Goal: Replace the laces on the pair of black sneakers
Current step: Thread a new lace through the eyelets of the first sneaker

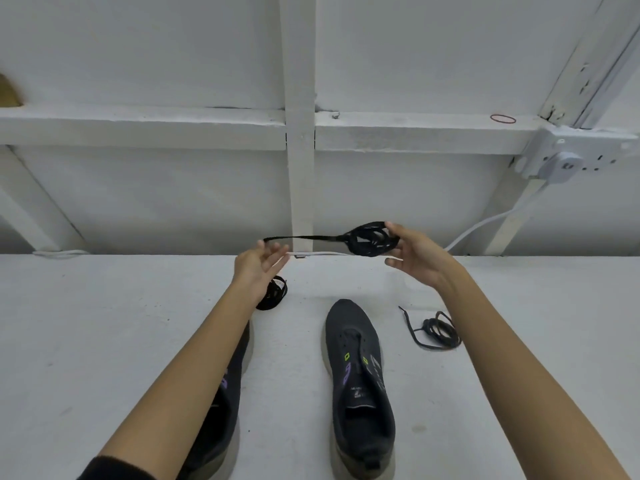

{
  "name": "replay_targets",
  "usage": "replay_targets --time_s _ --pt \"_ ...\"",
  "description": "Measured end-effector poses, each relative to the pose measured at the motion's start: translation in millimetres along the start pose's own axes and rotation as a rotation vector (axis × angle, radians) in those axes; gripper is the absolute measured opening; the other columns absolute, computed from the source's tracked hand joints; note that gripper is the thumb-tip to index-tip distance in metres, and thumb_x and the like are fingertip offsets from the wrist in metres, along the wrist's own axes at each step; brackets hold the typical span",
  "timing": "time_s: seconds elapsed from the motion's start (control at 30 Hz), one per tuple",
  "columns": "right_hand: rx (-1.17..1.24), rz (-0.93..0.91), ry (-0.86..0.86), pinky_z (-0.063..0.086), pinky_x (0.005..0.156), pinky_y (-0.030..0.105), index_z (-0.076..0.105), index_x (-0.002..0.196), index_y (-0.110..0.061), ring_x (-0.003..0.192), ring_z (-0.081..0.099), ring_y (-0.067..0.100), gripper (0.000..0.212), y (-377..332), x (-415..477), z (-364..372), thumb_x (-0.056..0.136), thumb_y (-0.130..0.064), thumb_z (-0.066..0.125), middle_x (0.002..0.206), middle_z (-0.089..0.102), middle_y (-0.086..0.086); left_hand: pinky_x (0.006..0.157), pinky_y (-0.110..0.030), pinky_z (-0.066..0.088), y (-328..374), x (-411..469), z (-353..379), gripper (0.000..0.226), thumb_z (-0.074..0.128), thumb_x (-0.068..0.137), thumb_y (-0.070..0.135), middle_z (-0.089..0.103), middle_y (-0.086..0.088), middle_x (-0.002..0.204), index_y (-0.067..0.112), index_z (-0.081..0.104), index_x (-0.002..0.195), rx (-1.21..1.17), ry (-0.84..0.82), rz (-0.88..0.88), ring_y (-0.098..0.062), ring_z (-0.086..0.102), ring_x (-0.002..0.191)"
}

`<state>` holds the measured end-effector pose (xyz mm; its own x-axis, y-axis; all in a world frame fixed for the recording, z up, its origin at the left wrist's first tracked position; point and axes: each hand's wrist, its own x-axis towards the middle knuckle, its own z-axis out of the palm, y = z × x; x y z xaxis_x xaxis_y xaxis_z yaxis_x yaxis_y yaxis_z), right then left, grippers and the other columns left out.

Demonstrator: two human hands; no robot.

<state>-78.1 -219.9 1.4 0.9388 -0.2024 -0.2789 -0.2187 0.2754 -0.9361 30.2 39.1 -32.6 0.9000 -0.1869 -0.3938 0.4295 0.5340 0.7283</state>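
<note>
Right hand (415,254) grips coiled lace (370,241); left hand (258,263) pinches free end. Risk: coil snarls if pulled fast.

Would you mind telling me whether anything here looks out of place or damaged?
A red rubber band lies alone on the wall ledge at upper right; beside it the white beam shows chipped paint. Nothing else stands out.

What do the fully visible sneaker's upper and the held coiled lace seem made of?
The sneaker upper: probably knit or mesh fabric, matte dark grey, with no glare anywhere. The coiled lace: likely woven textile cord, matte black, bending limply into loops.
</note>
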Motion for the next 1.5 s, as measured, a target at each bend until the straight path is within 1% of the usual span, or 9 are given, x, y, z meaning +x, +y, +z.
replay_targets --time_s 0.13,0.23,0.43,0.67,0.83,1.0,1.2,1.33,1.5 --pt "0.03 -0.015 0.132 0.049 0.054 0.022 0.057 0.08 -0.021 0.064 0.063 0.011 0.018 -13.0 4.2 -30.7 0.095 -0.03 0.06 0.082 0.067 0.0 0.083 -0.038 0.056 23.1 10.4 -28.7 0.028 0.029 0.108 0.017 0.067 -0.015 0.097 -0.002 0.049 0.108 -0.264 0.145 0.065 -0.027 0.067 0.093" --pt "0.052 -0.04 0.238 0.051 0.066 0.026 0.055 0.082 -0.022 0.073 0.062 0.016 0.017 -19.3 9.8 -53.5 0.095 -0.031 0.061 0.089 0.067 0.002 0.081 -0.032 0.058 43.7 15.5 -52.1 0.039 0.028 0.108 0.021 0.062 -0.015 0.115 -0.005 0.045 0.131 -0.316 0.24 0.19 -0.023 0.067 0.09" --pt "-0.026 -0.125 0.393 0.044 0.048 0.018 0.054 0.081 -0.023 0.049 0.05 0.005 0.02 -32.5 9.0 -78.2 0.094 -0.037 0.063 0.069 0.062 -0.007 0.086 -0.03 0.058 73.0 9.5 -62.5 0.032 0.027 0.107 0.018 0.065 -0.011 0.101 -0.004 0.05 0.112 -0.32 0.366 0.412 -0.02 0.07 0.089" --pt "-0.037 -0.235 0.548 0.045 0.068 0.023 0.055 0.077 -0.025 0.056 0.053 0.004 0.021 -46.4 -12.6 -105.1 0.095 -0.031 0.063 0.073 0.053 -0.004 0.06 -0.02 0.053 124.0 12.9 -67.5 0.032 0.027 0.104 0.014 0.06 -0.013 0.117 0.002 0.051 0.12 -0.494 0.528 0.566 -0.027 0.064 0.101" --pt "0.024 -0.254 0.65 0.051 0.071 0.029 0.06 0.081 -0.024 0.07 0.063 0.006 0.02 -56.9 -31.7 -138.8 0.099 -0.032 0.055 0.074 0.068 -0.008 0.079 -0.027 0.052 171.0 30.8 -101.0 0.038 0.027 0.102 0.023 0.05 -0.016 0.14 0.004 0.047 0.128 -0.091 0.708 0.685 -0.025 0.056 0.101" --pt "0.057 -0.311 0.711 0.056 0.069 0.031 0.058 0.084 -0.028 0.08 0.065 0.007 0.022 -71.1 -45.3 -150.8 0.1 -0.038 0.047 0.088 0.066 -0.008 0.088 -0.021 0.047 212.7 42.1 -130.6 0.014 0.036 0.095 0.03 0.056 -0.017 0.121 0.025 0.045 0.086 0.253 0.767 1.023 -0.021 0.058 0.105" --pt "0.18 -0.409 0.877 0.05 0.05 0.014 0.064 0.121 -0.024 0.054 0.057 0.0 0.031 -79.6 -51.1 -166.1 0.101 -0.039 0.046 0.066 0.061 -0.017 0.085 -0.023 0.048 243.6 82.2 -178.5 0.019 0.04 0.088 0.052 0.06 -0.016 0.116 0.035 0.041 0.079 0.274 0.779 1.133 -0.022 0.06 0.1" --pt "0.095 -0.45 0.665 0.044 0.059 0.018 0.064 0.096 -0.033 0.046 0.044 0.003 0.018 -91.7 -58.9 -128.3 0.099 -0.039 0.048 0.043 0.04 -0.013 0.081 -0.018 0.047 228.3 12.0 -118.1 0.011 0.049 0.082 0.041 0.056 -0.006 0.109 0.036 0.049 0.073 0.457 0.62 1.089 0.0 0.05 0.075" --pt "-0.151 -0.504 0.211 0.025 0.042 0.019 0.065 0.1 -0.025 0.037 0.022 0.007 0.023 -105.9 -66.1 -49.0 0.103 -0.033 0.044 0.04 0.022 -0.01 0.079 -0.012 0.04 191.5 -41.0 -44.5 0.017 0.059 0.088 0.028 0.045 0.001 0.106 0.03 0.051 0.072 0.423 0.255 1.056 0.006 0.046 0.076"
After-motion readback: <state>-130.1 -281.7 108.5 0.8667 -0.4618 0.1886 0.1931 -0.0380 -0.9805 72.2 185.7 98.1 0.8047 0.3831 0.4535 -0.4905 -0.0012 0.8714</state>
